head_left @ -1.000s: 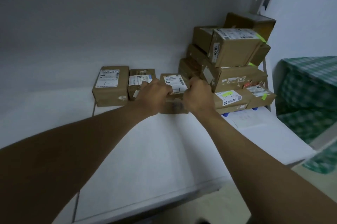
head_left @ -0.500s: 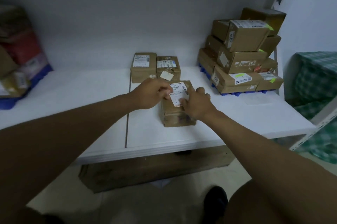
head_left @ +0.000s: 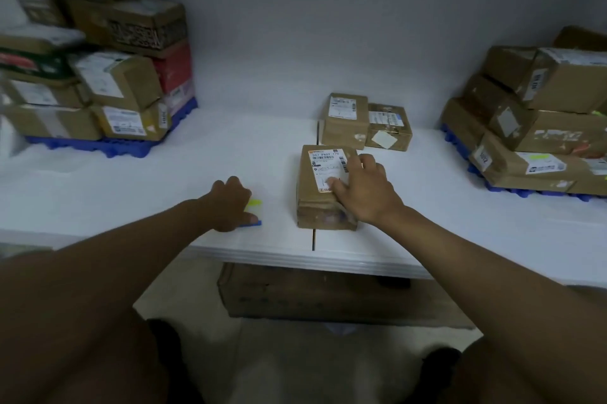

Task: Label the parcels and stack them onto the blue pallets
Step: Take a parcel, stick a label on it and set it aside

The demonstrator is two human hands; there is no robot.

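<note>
A: Now, status of the parcel [head_left: 323, 188]?

B: It lies flat on the white bench [head_left: 138, 193], near the front edge, shipping label up. 1 second ago both hands gripped it back in the row beside 2 other parcels [head_left: 366, 122]; it has since been pulled forward and set down apart from them.

A: Hand states?

B: The right hand [head_left: 364, 188] rests on top of the parcel, fingers [head_left: 338, 188] spread flat across the printed label, pressing rather than gripping. The left hand [head_left: 231, 203] has left the parcel and reached to the small sticky tabs [head_left: 254, 211], yellow and blue, on the bench just left of it. Its fingers curl down onto the tabs; whether 1 is already pinched cannot be told.

A: Meaning for the task?

B: Positioning looks complete; labelling is likely the step in hand. The parcel is steadied for a tab to go on.

A: Destination?

B: 2 blue pallets carry stacks: 1 at far left [head_left: 108, 147], 1 at far right [head_left: 522, 190]. Which applies cannot be judged yet.
</note>
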